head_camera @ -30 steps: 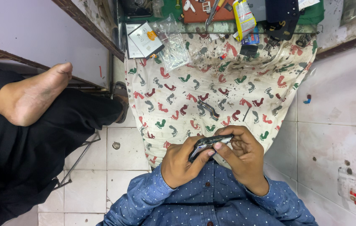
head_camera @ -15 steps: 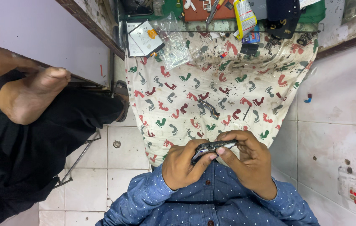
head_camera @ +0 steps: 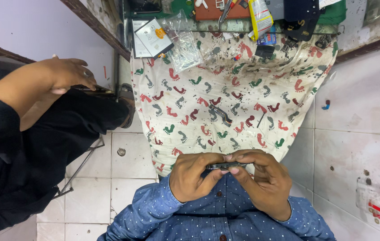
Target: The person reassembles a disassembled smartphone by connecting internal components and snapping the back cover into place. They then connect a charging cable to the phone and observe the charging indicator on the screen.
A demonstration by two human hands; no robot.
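Footprint-print cloth [head_camera: 225, 102] ahead; left hand [head_camera: 192, 178], right hand [head_camera: 263, 180] curled, grip pinching dark phone [head_camera: 225, 166] edge-on.

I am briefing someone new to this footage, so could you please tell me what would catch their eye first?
At bottom centre, the left hand and right hand together grip a thin dark phone edge-on above a blue dotted shirt. Beyond them hangs a white cloth printed with red, green and grey footprints, a small dark part lying on it. At left, another person's hand rests over black clothing.
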